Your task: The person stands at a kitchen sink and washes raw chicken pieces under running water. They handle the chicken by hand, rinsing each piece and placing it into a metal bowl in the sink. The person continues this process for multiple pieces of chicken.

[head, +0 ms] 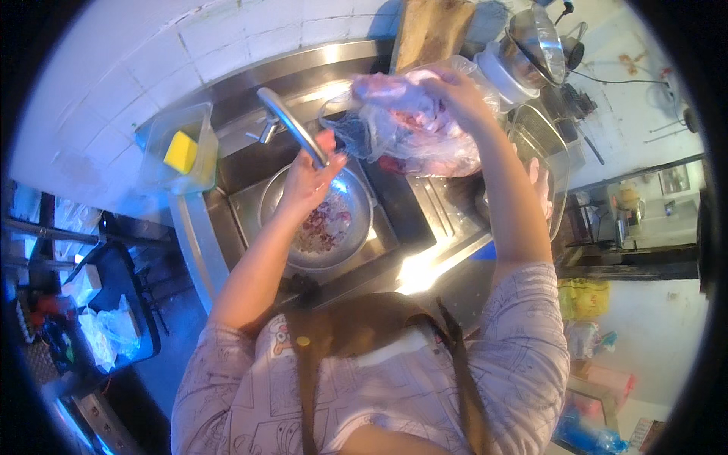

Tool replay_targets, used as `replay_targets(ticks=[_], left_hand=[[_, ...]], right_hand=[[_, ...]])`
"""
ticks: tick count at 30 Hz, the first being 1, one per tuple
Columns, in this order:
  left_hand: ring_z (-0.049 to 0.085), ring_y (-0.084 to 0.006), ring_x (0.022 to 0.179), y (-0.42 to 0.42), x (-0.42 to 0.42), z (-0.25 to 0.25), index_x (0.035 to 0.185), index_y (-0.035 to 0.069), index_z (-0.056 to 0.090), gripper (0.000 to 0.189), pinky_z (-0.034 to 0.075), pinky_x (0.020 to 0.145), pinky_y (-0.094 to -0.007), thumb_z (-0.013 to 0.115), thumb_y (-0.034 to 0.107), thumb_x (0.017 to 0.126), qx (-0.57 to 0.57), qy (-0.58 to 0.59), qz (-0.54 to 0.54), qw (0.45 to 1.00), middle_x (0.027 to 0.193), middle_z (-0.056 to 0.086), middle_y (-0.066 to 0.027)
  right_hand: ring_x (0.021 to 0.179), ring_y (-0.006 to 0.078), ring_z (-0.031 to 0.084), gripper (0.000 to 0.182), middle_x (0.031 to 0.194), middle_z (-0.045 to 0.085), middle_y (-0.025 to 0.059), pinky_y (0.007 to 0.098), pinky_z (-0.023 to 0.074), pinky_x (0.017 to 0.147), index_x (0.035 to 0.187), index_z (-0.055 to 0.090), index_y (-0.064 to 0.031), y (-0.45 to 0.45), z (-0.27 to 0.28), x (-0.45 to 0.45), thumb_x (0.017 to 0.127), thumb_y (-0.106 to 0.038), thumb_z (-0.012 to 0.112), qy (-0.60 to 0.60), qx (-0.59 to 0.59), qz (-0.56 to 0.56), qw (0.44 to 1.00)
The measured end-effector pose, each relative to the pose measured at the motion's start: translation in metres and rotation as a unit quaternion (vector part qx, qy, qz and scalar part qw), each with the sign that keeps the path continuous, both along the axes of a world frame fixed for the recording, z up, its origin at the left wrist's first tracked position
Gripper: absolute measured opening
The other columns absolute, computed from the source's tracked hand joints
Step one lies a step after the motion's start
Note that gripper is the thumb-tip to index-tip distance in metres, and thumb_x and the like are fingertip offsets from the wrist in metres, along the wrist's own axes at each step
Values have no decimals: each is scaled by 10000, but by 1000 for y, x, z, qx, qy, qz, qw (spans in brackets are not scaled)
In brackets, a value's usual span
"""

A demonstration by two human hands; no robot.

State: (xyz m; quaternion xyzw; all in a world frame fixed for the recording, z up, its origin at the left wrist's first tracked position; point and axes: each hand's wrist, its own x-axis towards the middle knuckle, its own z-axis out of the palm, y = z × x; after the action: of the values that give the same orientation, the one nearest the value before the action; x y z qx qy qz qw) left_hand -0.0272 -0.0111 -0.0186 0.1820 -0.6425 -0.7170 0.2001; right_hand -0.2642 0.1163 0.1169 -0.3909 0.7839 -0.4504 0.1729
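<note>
My left hand (pixel 313 179) is under the curved metal faucet (pixel 293 126), above a round metal bowl (pixel 268 210) in the sink. A reddish piece (pixel 326 140) shows at its fingertips; whether the fingers grip it is unclear. Small pieces of raw meat (pixel 323 227) lie in the bowl. To the right, my right hand (pixel 455 96) touches pale pink raw meat (pixel 409 116) in a clear plastic bag (pixel 378 136) on the metal drainboard. Its fingers are curled over the meat, partly hidden.
A clear plastic container (pixel 207 133) with a yellow sponge (pixel 181 152) stands left of the faucet. A wooden board (pixel 430 34) leans at the wall. A metal mesh basket (pixel 537 128) and a white bowl (pixel 503 77) stand right of the bag. More raw meat shows beside my right forearm.
</note>
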Motion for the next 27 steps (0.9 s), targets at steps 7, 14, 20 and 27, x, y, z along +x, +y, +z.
replay_targets(ticks=[7, 14, 20, 27], left_hand=[[580, -170, 963, 13, 21, 0, 1306, 26, 417, 748, 474, 820, -283, 794, 346, 745, 88, 73, 9, 993, 1131, 571, -101], [472, -84, 570, -2, 43, 1, 852, 29, 647, 456, 388, 549, -252, 488, 445, 950, 9, -102, 166, 981, 649, 547, 11], [617, -164, 854, 0, 35, -15, 1121, 22, 589, 382, 478, 721, -313, 418, 340, 996, -96, -80, 174, 977, 950, 655, -84], [594, -128, 896, 1, 36, -20, 1186, 43, 549, 314, 488, 799, -295, 501, 267, 971, 301, 122, 12, 946, 1029, 620, -17]], right_hand=[[716, 164, 623, 304, 882, 645, 80, 294, 506, 613, 967, 608, -52, -18, -89, 103, 907, -348, 568, -478, -64, 127, 867], [912, 224, 640, 432, 1013, 645, 108, 370, 519, 801, 1134, 537, -41, -21, -130, 172, 933, -423, 532, -648, -235, 47, 723], [818, 205, 652, 185, 940, 645, 111, 331, 536, 723, 1051, 568, 8, -22, -143, 160, 907, -108, 579, -492, -269, -53, 826], [746, 188, 651, 193, 888, 664, 116, 308, 532, 685, 995, 587, 14, -20, -135, 150, 918, -162, 583, -451, -300, -103, 834]])
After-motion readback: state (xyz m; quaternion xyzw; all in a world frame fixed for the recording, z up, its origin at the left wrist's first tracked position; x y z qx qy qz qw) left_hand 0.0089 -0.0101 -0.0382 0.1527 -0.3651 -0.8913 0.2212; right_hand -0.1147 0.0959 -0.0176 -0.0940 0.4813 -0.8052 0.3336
